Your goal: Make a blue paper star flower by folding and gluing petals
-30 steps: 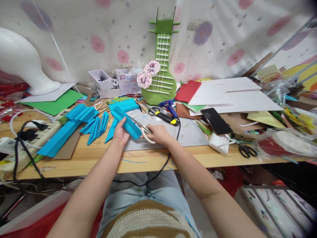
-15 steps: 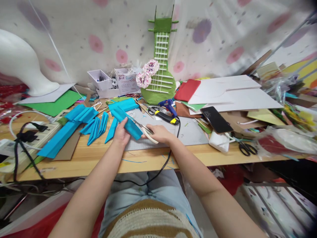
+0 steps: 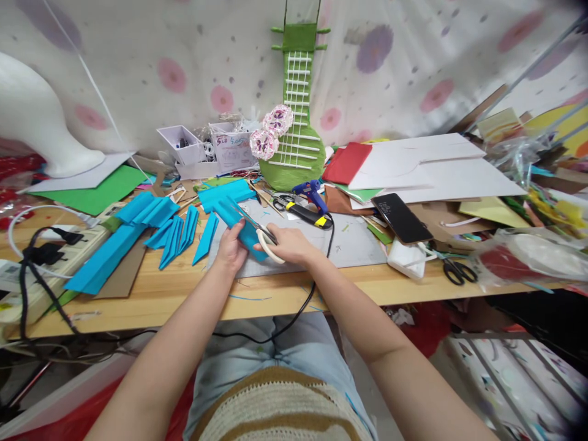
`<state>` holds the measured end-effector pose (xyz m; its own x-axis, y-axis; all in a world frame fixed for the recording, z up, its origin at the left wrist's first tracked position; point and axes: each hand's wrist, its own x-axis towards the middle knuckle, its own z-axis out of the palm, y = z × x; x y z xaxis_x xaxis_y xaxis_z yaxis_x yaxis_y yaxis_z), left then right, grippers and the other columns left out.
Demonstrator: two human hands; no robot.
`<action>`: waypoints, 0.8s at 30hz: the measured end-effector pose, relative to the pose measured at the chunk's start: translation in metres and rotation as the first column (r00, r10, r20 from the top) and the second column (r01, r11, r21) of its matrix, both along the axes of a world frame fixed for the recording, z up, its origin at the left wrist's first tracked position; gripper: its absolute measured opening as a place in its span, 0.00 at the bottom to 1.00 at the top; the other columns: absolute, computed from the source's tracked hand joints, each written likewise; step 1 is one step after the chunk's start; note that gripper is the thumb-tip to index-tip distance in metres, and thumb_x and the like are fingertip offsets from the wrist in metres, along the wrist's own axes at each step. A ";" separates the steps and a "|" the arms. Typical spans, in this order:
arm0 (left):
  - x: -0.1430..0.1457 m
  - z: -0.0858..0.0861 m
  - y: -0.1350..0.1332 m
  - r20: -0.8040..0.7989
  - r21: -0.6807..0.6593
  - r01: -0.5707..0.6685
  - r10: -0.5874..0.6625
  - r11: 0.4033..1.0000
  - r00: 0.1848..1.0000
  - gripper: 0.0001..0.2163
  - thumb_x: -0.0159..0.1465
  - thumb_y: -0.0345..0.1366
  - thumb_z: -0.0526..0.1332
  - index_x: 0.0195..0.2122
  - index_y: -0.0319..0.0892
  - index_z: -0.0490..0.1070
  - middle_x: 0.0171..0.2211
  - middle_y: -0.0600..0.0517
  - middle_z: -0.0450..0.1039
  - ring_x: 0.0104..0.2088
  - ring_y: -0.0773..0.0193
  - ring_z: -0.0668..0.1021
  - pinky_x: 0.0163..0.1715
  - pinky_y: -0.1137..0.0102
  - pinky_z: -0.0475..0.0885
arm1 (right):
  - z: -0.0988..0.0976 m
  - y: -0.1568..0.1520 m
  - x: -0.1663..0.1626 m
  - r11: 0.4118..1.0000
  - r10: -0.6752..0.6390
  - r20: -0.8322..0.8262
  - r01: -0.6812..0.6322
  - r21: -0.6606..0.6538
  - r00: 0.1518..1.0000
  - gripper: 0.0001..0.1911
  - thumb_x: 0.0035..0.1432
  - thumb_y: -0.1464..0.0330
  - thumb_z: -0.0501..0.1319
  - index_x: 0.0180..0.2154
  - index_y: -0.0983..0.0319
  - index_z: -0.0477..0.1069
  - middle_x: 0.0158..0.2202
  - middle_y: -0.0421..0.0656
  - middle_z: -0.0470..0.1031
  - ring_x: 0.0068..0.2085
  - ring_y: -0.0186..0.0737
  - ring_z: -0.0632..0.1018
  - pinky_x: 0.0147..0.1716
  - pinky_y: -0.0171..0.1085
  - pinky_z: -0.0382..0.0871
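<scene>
My left hand [image 3: 232, 248] is closed on a folded strip of blue paper [image 3: 250, 236], thumb on top, above the grey cutting mat [image 3: 351, 260]. In my right hand [image 3: 290, 244] is a pair of scissors [image 3: 272, 250] with white handles. Their blades point to the far left and lie along the blue strip. Left of my hands, several pleated blue paper pieces [image 3: 184, 233] rest on the wooden table [image 3: 184, 306]. Another blue sheet [image 3: 227, 195] lies just beyond the strip.
A green model of a stringed instrument [image 3: 294, 165] stands at the back. Before it lie a blue glue gun [image 3: 310, 193] and a black-and-yellow tool [image 3: 307, 215]. A phone [image 3: 402, 217] and black scissors [image 3: 459, 271] lie right. A power strip [image 3: 68, 257] with cables is left.
My right hand has moved the scissors slightly left and farther away, along the blue strip. My left hand still grips the strip. The whole view has shifted a little.
</scene>
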<state>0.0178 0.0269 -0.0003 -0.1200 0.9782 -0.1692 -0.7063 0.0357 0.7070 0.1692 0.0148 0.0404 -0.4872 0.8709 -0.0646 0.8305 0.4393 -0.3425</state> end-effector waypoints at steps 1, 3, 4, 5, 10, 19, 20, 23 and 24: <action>0.000 0.000 0.000 0.000 0.003 -0.002 0.002 1.000 1.000 0.09 0.48 0.32 0.66 0.32 0.40 0.71 0.27 0.55 0.77 0.28 0.66 0.77 0.40 0.68 0.72 | 0.000 0.000 -0.001 1.000 -0.002 0.001 0.002 0.010 1.000 0.34 0.54 0.40 0.43 0.44 0.60 0.63 0.38 0.47 0.76 0.37 0.44 0.76 0.31 0.34 0.56; 0.000 -0.001 0.000 -0.002 0.007 -0.002 0.002 1.000 1.000 0.09 0.49 0.32 0.66 0.32 0.40 0.72 0.28 0.55 0.77 0.29 0.66 0.77 0.40 0.69 0.72 | 0.000 -0.001 -0.002 0.999 -0.015 0.011 0.015 0.028 1.000 0.33 0.54 0.40 0.43 0.44 0.60 0.64 0.37 0.46 0.77 0.37 0.44 0.76 0.31 0.34 0.56; 0.000 -0.001 0.000 -0.002 0.007 -0.001 0.001 1.000 1.000 0.09 0.49 0.32 0.66 0.32 0.40 0.72 0.28 0.55 0.77 0.29 0.66 0.78 0.41 0.69 0.72 | 0.000 -0.001 -0.002 0.999 -0.025 0.017 0.024 0.037 1.000 0.33 0.54 0.40 0.43 0.44 0.60 0.64 0.37 0.46 0.77 0.37 0.44 0.76 0.31 0.34 0.56; 0.000 -0.001 0.001 0.000 0.006 0.000 0.000 1.000 1.000 0.09 0.49 0.32 0.66 0.32 0.40 0.72 0.29 0.54 0.77 0.30 0.66 0.78 0.41 0.68 0.72 | 0.000 -0.002 -0.003 0.998 -0.035 0.024 0.034 0.046 0.999 0.33 0.54 0.41 0.44 0.44 0.60 0.64 0.37 0.46 0.77 0.37 0.44 0.76 0.31 0.34 0.56; 0.001 -0.001 0.000 0.025 0.013 0.016 -0.016 1.000 1.000 0.10 0.49 0.31 0.66 0.34 0.39 0.73 0.30 0.53 0.78 0.32 0.63 0.78 0.41 0.67 0.72 | -0.002 -0.002 -0.005 0.993 -0.067 0.044 0.062 0.099 0.997 0.33 0.54 0.40 0.44 0.43 0.60 0.66 0.36 0.46 0.77 0.36 0.43 0.76 0.30 0.34 0.55; 0.000 -0.001 0.001 0.042 0.022 0.032 -0.032 0.999 0.999 0.11 0.49 0.32 0.66 0.34 0.38 0.73 0.30 0.53 0.78 0.29 0.66 0.78 0.41 0.67 0.73 | -0.007 -0.001 -0.005 0.984 -0.085 0.066 0.074 0.160 0.994 0.34 0.55 0.41 0.43 0.42 0.60 0.68 0.35 0.46 0.77 0.35 0.42 0.76 0.30 0.34 0.54; 0.000 -0.001 0.001 0.040 0.024 0.034 -0.035 0.999 0.999 0.11 0.49 0.32 0.66 0.34 0.38 0.73 0.30 0.53 0.78 0.29 0.66 0.78 0.41 0.67 0.73 | -0.007 -0.001 -0.005 0.984 -0.089 0.070 0.077 0.160 0.994 0.34 0.55 0.41 0.43 0.42 0.60 0.68 0.35 0.46 0.77 0.35 0.42 0.76 0.30 0.34 0.53; -0.001 -0.003 0.002 0.031 0.023 0.046 -0.047 0.999 0.998 0.10 0.50 0.32 0.65 0.34 0.38 0.72 0.29 0.53 0.77 0.29 0.65 0.78 0.41 0.67 0.73 | -0.007 -0.001 -0.005 0.984 -0.099 0.078 0.086 0.159 0.992 0.34 0.55 0.41 0.43 0.43 0.60 0.68 0.35 0.46 0.77 0.35 0.41 0.76 0.30 0.34 0.53; -0.001 -0.004 0.002 0.028 0.020 0.049 -0.049 0.999 0.998 0.09 0.50 0.33 0.65 0.33 0.38 0.72 0.29 0.53 0.77 0.29 0.65 0.78 0.41 0.67 0.72 | -0.006 -0.001 -0.005 0.984 -0.102 0.080 0.088 0.157 0.992 0.34 0.55 0.41 0.43 0.43 0.60 0.68 0.35 0.46 0.77 0.35 0.42 0.76 0.29 0.34 0.53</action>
<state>0.0164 0.0293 -0.0041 -0.0673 0.9860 -0.1525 -0.7239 0.0570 0.6875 0.1641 0.0138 0.0341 -0.4002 0.9158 0.0345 0.8947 0.3986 -0.2014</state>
